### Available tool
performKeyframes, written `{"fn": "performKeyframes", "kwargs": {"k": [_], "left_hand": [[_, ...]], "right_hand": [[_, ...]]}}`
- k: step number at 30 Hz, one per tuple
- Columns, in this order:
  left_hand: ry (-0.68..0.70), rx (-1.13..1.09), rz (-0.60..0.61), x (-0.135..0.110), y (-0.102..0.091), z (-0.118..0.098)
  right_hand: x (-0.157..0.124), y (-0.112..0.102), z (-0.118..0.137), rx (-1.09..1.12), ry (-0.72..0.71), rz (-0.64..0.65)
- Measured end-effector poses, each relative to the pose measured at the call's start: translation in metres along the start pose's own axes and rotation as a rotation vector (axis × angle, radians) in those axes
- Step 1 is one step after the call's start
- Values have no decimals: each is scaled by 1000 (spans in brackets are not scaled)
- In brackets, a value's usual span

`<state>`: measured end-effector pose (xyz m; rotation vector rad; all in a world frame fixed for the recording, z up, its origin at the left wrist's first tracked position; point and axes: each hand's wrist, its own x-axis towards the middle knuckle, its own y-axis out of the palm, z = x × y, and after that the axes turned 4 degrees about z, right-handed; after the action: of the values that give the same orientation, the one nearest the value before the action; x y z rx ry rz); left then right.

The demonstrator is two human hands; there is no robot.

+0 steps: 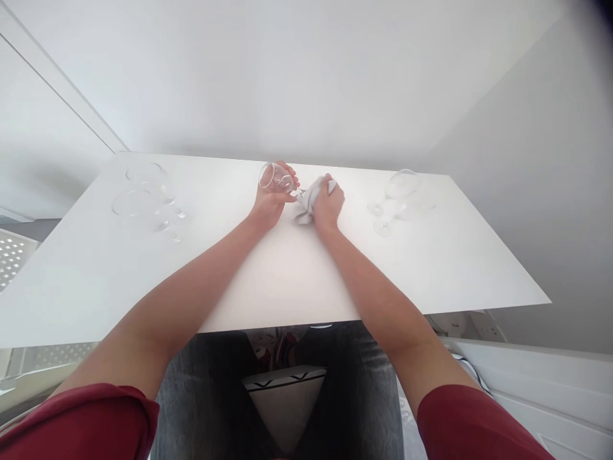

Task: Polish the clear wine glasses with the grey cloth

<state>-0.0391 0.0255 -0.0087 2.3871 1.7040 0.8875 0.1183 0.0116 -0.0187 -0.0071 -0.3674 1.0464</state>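
Note:
A clear stemmed wine glass (276,178) lies tilted in my left hand (272,203), its rim pointing left and its stem to the right. The fingers of that hand wrap round the bowl. My right hand (328,203) is closed on a pale grey cloth (306,206), bunched about the stem end of the glass. The cloth hides the foot of the glass. Both hands are over the far middle part of the white table (287,275), close together.
Several clear stemmed glasses (136,202) are at the table's left, faint against the white top. More glasses (402,185) are at the right. A pale wall (297,76) rises behind the table. White drawers (541,383) are at the lower right.

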Motion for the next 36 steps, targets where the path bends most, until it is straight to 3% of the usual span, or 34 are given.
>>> {"fn": "performKeyframes", "kwargs": {"k": [3,6,9,11,17,21,24,27,33,36], "left_hand": [[14,-41,-104,3,-2,4],[10,-47,-146,3,0,8],[7,0,-112,0,3,8],[5,40,-94,-3,6,5],[-62,53,-75,-7,11,-3],[-87,86,-46,-7,11,-1],[-139,104,65,-8,9,3],[-196,123,139,-9,7,5],[-272,321,38,-10,6,5],[-278,449,134,-11,9,4]], "right_hand": [[0,-8,1,-5,33,71],[-5,-15,7,-64,-219,271],[-12,-17,12,-200,-457,510],[-16,-20,15,-320,-467,615],[-25,-20,22,-747,-427,746],[-39,-17,29,-929,-376,749],[-53,-25,32,-983,-311,719],[-64,-44,32,-1021,-207,674],[-67,-93,25,-1213,6,540],[-70,-107,23,-1308,65,520]]}}
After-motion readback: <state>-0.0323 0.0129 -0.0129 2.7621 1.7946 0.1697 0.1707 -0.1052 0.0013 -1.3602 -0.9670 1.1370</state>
